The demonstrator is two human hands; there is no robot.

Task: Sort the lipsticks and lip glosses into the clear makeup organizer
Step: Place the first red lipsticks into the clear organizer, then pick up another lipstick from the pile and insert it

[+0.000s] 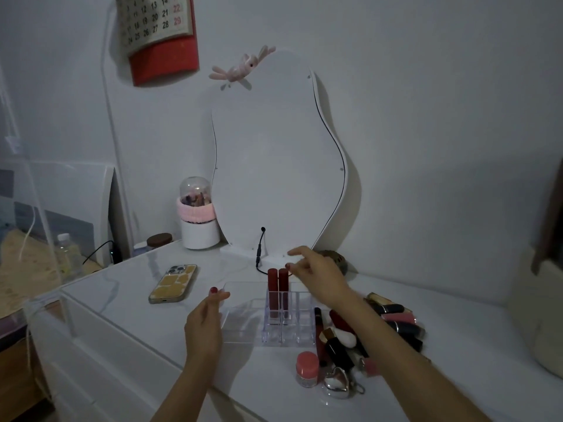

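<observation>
A clear makeup organizer [243, 327] sits on the white tabletop in the middle. Two dark red lip glosses [277, 281] stand upright side by side in its back left slots. My right hand [316, 274] hovers just right of their caps, fingers spread and holding nothing. At the organizer's left edge is my left hand [204, 324], fingers loosely curled, thumb touching its wall. A pile of several lipsticks and lip glosses [393, 315] lies to the right of the organizer, partly hidden by my right forearm. A black and gold lipstick [336, 345] lies nearer the front.
A phone [173, 283] lies face down left of the organizer. A wavy mirror [277, 166] with a black cable stands behind it. A pink-lidded jar [307, 368] and a silver heart case [336, 382] sit at the front right. A domed white and pink holder [198, 220] is at back left.
</observation>
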